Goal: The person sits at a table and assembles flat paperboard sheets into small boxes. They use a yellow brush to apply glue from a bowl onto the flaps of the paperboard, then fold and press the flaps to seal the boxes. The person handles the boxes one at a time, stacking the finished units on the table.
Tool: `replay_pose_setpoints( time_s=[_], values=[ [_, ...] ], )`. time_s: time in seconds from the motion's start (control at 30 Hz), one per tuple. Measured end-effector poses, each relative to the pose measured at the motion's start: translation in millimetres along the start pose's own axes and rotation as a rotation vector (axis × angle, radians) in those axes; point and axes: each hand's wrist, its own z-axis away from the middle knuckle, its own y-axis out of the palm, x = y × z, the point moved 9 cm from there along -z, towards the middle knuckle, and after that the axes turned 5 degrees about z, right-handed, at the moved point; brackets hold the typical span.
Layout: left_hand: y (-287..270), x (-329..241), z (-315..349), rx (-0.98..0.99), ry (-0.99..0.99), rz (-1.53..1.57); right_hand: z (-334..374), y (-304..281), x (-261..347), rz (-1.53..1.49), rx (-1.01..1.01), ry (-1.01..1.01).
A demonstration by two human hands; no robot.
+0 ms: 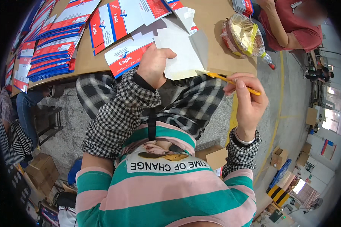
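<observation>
In my left hand (pixel 153 67) is the edge of a cardboard carton blank (pixel 183 53), its plain white inner side up, thumb on top. My right hand (pixel 251 99) pinches a thin yellow brush (pixel 221 78) by its handle. The brush tip touches the near edge of the blank, where a pale yellowish strip shows. Just left of my left hand lies a flat red, white and blue carton (pixel 122 57). More printed cartons (pixel 113 24) overlap behind it.
Stacked folded cartons (pixel 53 56) fill the left of the brown tabletop (pixel 219 62). At the right edge stands a plastic-lined tub (pixel 244 34) holding pale yellow paste. A person in a red shirt (pixel 301 26) sits beyond; another person's leg (pixel 26 109) is at left.
</observation>
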Motion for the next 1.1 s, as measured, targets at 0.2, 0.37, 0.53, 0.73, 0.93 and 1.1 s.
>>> replay_pose_setpoints(
  time_s=[0.2, 0.37, 0.53, 0.73, 0.93, 1.1],
  values=[
    [-2.0, -1.4, 2.4, -0.017, 0.014, -0.014, 0.8, -1.2, -1.9, 0.017, 0.022, 0.030],
    [2.8, -3.8, 5.0, -0.025, 0.029, -0.030, 0.0, 1.0, -5.1, -0.001, 0.027, 0.034],
    [-1.4, -1.5, 1.0, 0.013, 0.030, -0.064, 0.4, 0.5, 1.5, -0.009, 0.020, 0.000],
    [5.0, -5.2, 7.3, -0.037, 0.031, -0.051, -0.6, 10.5, 4.2, 0.019, 0.089, -0.018],
    [7.3, -9.0, 6.5, -0.041, 0.035, -0.068, -2.4, 19.0, 11.5, 0.092, 0.170, -0.032],
    [9.1, -11.9, 7.3, -0.052, 0.048, -0.050, -2.2, 21.8, 17.3, 0.108, 0.152, -0.084]
  ],
)
